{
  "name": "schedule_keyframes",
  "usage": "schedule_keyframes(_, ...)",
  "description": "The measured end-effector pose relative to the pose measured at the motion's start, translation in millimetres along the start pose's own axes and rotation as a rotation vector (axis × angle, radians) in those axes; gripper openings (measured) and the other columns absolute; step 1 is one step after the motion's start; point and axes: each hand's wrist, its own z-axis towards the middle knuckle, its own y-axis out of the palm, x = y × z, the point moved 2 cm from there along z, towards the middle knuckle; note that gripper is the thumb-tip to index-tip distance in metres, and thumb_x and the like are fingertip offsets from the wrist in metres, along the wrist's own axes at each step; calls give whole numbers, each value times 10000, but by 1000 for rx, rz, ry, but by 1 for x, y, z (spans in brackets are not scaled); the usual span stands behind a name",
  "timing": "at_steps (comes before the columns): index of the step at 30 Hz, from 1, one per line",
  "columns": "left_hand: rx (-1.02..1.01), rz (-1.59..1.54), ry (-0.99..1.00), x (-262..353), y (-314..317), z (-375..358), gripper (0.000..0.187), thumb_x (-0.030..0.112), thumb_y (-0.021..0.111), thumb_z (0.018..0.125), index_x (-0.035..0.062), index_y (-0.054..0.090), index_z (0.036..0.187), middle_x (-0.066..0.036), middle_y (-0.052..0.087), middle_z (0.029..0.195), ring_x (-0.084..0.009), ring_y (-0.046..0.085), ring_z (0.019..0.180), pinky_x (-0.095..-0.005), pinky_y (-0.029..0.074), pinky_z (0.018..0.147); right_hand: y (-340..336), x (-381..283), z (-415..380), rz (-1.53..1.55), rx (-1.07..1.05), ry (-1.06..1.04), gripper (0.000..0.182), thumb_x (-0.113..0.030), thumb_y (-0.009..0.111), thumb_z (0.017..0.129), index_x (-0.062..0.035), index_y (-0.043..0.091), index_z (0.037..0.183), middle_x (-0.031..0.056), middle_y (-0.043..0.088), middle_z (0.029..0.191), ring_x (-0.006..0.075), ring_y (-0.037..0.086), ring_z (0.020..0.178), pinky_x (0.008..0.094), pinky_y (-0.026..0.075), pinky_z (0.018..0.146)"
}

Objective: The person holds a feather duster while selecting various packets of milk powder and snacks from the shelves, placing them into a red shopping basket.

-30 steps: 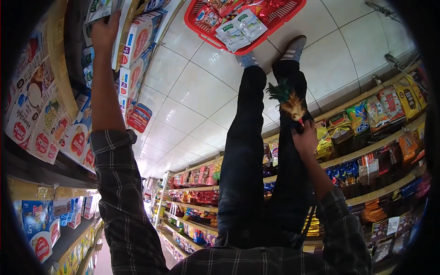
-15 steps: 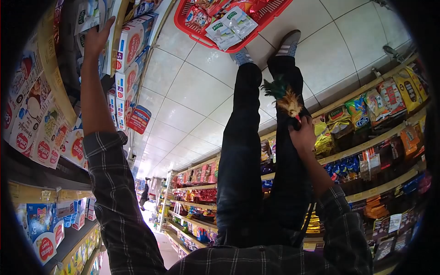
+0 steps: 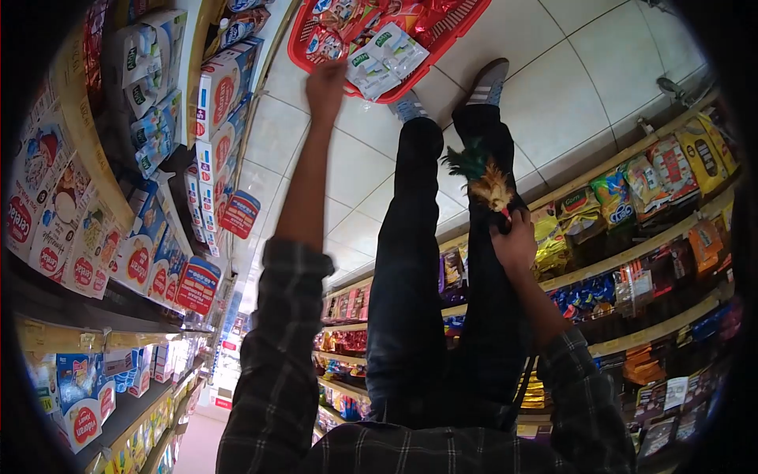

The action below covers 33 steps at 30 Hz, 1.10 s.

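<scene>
My left hand (image 3: 325, 88) is at the near left rim of a red shopping basket (image 3: 433, 62). Its fingertips are right at the edge of a white packet (image 3: 373, 73) lying on top of the basket's contents; their grip is blurred, so I cannot tell whether they hold it. Another white packet (image 3: 400, 49) overlaps the first. My right hand (image 3: 515, 241) is closed around the handle end of a feather duster (image 3: 489, 186), whose green and tan feathers point away from me over my right leg.
White pouches (image 3: 144, 59) and blue-white pouches (image 3: 155, 130) stand on the left shelf beside boxes (image 3: 225, 91). Red price tags (image 3: 197, 286) jut from the shelf edge. Shelves of snack packets (image 3: 612, 197) run along the right. My shoes (image 3: 487, 81) rest on the tiled floor (image 3: 553, 87).
My left hand has left the pouches on the left shelf and moved right to the basket rim. The right hand keeps the feather duster, and the view has shifted slightly.
</scene>
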Motion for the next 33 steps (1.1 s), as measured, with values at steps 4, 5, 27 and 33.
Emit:
schedule_keyframes(4,199,262,-419,15,115,-4,628,359,836,688,-84,583,1055,-244,667,996,-368,641,1009,-456,503,843,-4,6,3,48,27,-15,336,-263,707,733,-60,558,955,112,545,1087,348,557,1018,472,496,809)
schedule_keyframes(5,340,366,-488,13,133,-7,622,357,826,695,-85,574,1053,-240,669,992,-361,645,1004,-445,505,842,-7,6,5,49,8,2,364,-264,710,732,-53,566,991,115,548,1125,347,552,1040,472,490,832)
schedule_keyframes(27,-196,-1239,-390,330,-154,-270,481,339,468,984,37,436,1357,-135,578,1286,-291,557,1198,-446,413,1047,-229,-96,-34,929,458,-454,363,-327,497,1003,6,513,858,77,509,665,170,477,628,317,415,618)
schedule_keyframes(33,2,-1255,-18,452,-205,-346,508,402,394,1027,50,398,1393,-103,529,1352,-260,539,1218,-419,421,1043,-361,-151,-207,952,320,-771,335,-321,453,1021,-37,604,1112,5,523,710,83,446,592,246,380,555)
